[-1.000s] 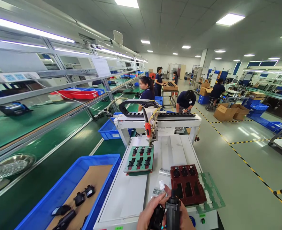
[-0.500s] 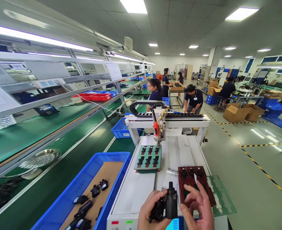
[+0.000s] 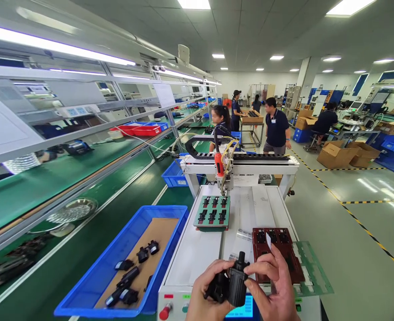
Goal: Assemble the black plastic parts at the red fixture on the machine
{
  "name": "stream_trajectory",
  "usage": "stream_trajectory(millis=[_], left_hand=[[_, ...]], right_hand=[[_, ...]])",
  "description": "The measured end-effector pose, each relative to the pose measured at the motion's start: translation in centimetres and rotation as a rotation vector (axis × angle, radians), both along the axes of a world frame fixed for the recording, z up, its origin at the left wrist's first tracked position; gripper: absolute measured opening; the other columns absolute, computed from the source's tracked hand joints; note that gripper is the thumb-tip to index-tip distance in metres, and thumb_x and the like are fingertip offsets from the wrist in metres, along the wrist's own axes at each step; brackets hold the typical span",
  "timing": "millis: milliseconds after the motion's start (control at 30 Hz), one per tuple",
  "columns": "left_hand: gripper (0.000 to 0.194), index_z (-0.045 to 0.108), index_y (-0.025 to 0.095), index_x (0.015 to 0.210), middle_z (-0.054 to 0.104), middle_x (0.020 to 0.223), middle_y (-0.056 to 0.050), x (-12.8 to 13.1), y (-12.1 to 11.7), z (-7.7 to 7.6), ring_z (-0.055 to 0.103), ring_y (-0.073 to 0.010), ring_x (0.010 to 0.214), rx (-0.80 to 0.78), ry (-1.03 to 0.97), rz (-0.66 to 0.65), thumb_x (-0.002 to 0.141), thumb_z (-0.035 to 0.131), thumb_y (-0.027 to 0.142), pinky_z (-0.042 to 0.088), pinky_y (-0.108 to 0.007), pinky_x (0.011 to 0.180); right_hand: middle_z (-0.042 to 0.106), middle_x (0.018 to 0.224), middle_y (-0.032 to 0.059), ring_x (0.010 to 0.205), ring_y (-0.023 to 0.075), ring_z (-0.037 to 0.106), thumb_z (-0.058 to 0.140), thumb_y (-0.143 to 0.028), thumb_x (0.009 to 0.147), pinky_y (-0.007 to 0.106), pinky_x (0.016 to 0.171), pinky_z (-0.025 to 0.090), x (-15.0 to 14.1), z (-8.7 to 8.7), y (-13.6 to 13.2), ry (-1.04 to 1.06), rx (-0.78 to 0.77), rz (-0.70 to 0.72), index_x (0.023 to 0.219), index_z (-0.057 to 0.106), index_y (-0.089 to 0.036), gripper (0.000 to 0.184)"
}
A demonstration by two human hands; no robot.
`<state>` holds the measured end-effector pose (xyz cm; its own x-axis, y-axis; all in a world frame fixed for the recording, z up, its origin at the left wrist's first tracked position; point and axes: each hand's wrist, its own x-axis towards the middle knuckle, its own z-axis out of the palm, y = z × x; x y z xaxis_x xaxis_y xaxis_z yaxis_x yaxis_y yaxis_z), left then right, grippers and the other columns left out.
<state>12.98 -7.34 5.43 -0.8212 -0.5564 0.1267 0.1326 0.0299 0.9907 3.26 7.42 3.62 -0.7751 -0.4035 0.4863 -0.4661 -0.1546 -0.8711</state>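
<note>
My left hand is closed around two black plastic parts that look like small pumps. One, a ribbed black pump, stands nearly upright with its narrow spout on top. The other, a rounder black pump, sits deeper in the palm, partly covered by my fingers. My right hand pinches the ribbed pump near its top with thumb and forefinger. A small white slip sticks up at another fingertip of that hand. Behind it lies a dark red fixture with black parts in its back row.
A blue bin with several black pumps stands at left. On the white gantry machine, a green fixture holds several black parts beneath the red-bodied tool head. A clear green sheet overhangs at right. Co-workers are farther back.
My right thumb and forefinger have closed onto the ribbed pump, which now leans slightly. The view has shifted a little. A co-worker behind the machine has straightened up from bending.
</note>
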Motion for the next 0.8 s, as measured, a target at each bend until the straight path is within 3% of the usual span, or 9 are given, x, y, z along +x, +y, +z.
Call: stream_trajectory(millis=[167,333,433,500,567,633,733,800], left_hand=[[0.058,0.077,0.019,0.108,0.077,0.100,-0.008,0.5,-1.0,0.2,0.071,-0.0259,0.088,0.073,-0.134,-0.026,0.057,0.097,0.037,0.059,-0.031,0.077],[0.065,0.076,0.022,0.111,0.076,0.096,-0.004,1.3,-1.9,0.1,0.068,-0.0222,0.087,0.187,-0.170,-0.023,0.051,0.100,0.030,0.055,-0.029,0.079],[0.068,0.075,0.023,0.112,0.075,0.095,-0.004,1.8,-2.3,-1.1,0.069,-0.0233,0.088,0.228,-0.153,-0.034,0.050,0.101,0.033,0.055,-0.030,0.080],[0.074,0.075,0.022,0.112,0.076,0.098,-0.006,2.0,-2.7,-2.7,0.070,-0.0250,0.089,0.267,-0.140,-0.044,0.044,0.103,0.034,0.057,-0.031,0.079],[0.079,0.075,0.020,0.113,0.075,0.100,-0.008,2.0,-3.5,-4.7,0.071,-0.0240,0.084,0.391,-0.115,-0.022,0.041,0.105,0.035,0.059,-0.031,0.073],[0.067,0.074,0.018,0.109,0.074,0.095,-0.007,1.9,-5.5,-6.9,0.070,-0.0197,0.073,0.639,-0.097,0.090,0.050,0.102,0.033,0.060,-0.029,0.065],[0.019,0.067,0.015,0.092,0.069,0.082,-0.004,2.5,-10.8,-10.0,0.067,-0.0138,0.061,1.091,-0.117,0.429,0.080,0.082,0.017,0.059,-0.023,0.055],[0.008,0.063,0.013,0.086,0.067,0.075,-0.003,3.7,-15.2,-11.7,0.065,-0.0108,0.054,1.305,-0.081,0.644,0.092,0.066,0.008,0.058,-0.018,0.051]], right_hand=[[0.079,0.099,0.0035,0.096,0.0284,0.063,0.069,-0.025,0.100,0.044,0.080,0.053,-0.4,-0.2,-0.4,0.030,0.063,0.054,0.160,0.025,-0.029,0.075],[0.080,0.098,0.0036,0.096,0.0286,0.066,0.073,-0.025,0.097,0.050,0.096,0.053,0.3,0.8,-1.8,0.066,0.091,0.067,0.159,0.027,-0.027,0.077],[0.080,0.096,0.0037,0.096,0.0286,0.068,0.071,-0.031,0.100,0.050,0.098,0.053,1.2,0.9,-2.8,0.014,0.080,0.068,0.159,0.031,-0.026,0.072],[0.080,0.102,0.0052,0.103,0.0283,0.068,0.070,-0.034,0.100,0.047,0.101,0.053,0.9,0.2,-3.1,0.003,0.082,0.112,0.161,0.029,-0.026,0.073],[0.077,0.117,0.0086,0.112,0.0279,0.067,0.069,-0.036,0.101,0.044,0.101,0.053,-0.8,-1.6,-3.1,0.012,0.116,0.134,0.164,0.022,-0.025,0.079],[0.072,0.130,0.0124,0.115,0.0277,0.067,0.063,-0.038,0.104,0.043,0.097,0.055,-3.8,-4.4,-2.6,0.002,0.192,0.040,0.166,0.016,-0.024,0.079],[0.069,0.134,0.0140,0.112,0.0298,0.067,0.052,-0.043,0.106,0.047,0.093,0.056,-9.2,-9.8,-1.1,-0.029,0.387,-0.193,0.165,0.022,-0.024,0.068],[0.069,0.131,0.0150,0.111,0.0322,0.067,0.050,-0.043,0.105,0.054,0.098,0.053,-11.9,-13.3,0.1,-0.005,0.472,-0.260,0.164,0.025,-0.021,0.067]])
